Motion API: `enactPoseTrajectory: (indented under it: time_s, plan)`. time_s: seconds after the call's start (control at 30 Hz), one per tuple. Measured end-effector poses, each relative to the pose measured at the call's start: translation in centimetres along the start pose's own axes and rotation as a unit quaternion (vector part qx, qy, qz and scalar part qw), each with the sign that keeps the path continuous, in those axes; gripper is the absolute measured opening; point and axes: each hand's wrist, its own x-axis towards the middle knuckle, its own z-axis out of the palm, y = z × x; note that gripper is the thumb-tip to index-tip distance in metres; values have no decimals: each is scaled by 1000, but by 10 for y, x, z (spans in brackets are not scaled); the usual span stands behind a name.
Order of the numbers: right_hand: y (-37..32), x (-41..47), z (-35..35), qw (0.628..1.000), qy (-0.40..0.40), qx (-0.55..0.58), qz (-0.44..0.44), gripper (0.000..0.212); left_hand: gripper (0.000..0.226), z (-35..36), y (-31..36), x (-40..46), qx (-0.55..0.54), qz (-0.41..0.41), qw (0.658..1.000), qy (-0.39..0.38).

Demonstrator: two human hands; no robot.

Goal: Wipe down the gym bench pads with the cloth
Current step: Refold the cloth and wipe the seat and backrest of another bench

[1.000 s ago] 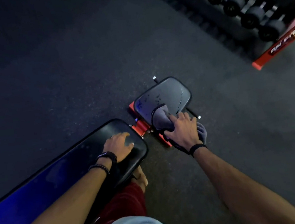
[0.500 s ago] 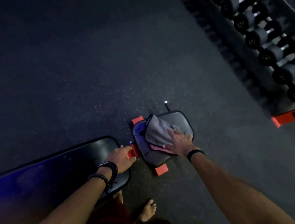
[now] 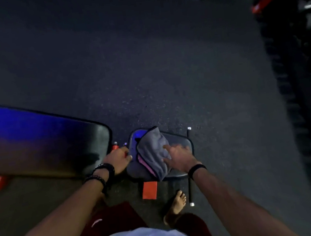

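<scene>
A grey cloth [image 3: 152,151] with a pink edge lies spread over the small black seat pad [image 3: 180,141] of the gym bench. My right hand [image 3: 178,157] presses on the cloth's right side with fingers spread. The long black back pad [image 3: 43,144] stretches to the left, with blue light reflected on it. My left hand [image 3: 117,159] rests in the gap between the two pads, by the red frame joint; its fingers curl down there, and what they grip is hidden.
Red frame feet [image 3: 149,190] stick out under the bench. A black bar with a white tip [image 3: 190,192] lies by my bare foot [image 3: 175,205]. A dumbbell rack [image 3: 305,46] with a red frame lines the right side. Dark rubber floor stretches ahead.
The view has swung, so the bench sits lower and closer. My right hand and the cloth have slid toward the seat pad's near right side. My left hand stays at the gap.
</scene>
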Motion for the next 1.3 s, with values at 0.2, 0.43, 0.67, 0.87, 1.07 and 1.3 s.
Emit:
enactPoseTrajectory:
  time_s: [0.2,0.43,0.67,0.87,1.07,1.3]
  plan:
    - [26,-36,-7,991,-1,-67,-114,57,42,73,27,-69,-127,-110,985,33]
    - [23,-51,-7,978,-20,-110,-175,57,38,113,26,-127,-227,-168,953,110]
    - [18,-64,-15,970,-34,-138,-196,56,39,159,34,-157,-313,-223,913,137]
    - [6,-17,-39,975,-23,-104,-192,64,41,201,54,-149,-371,-280,871,159]
    - [7,79,3,976,-63,-58,-202,93,45,257,76,-78,-428,-354,806,205]
    - [-8,167,112,944,69,-156,-282,103,72,312,149,26,-542,-412,639,359]
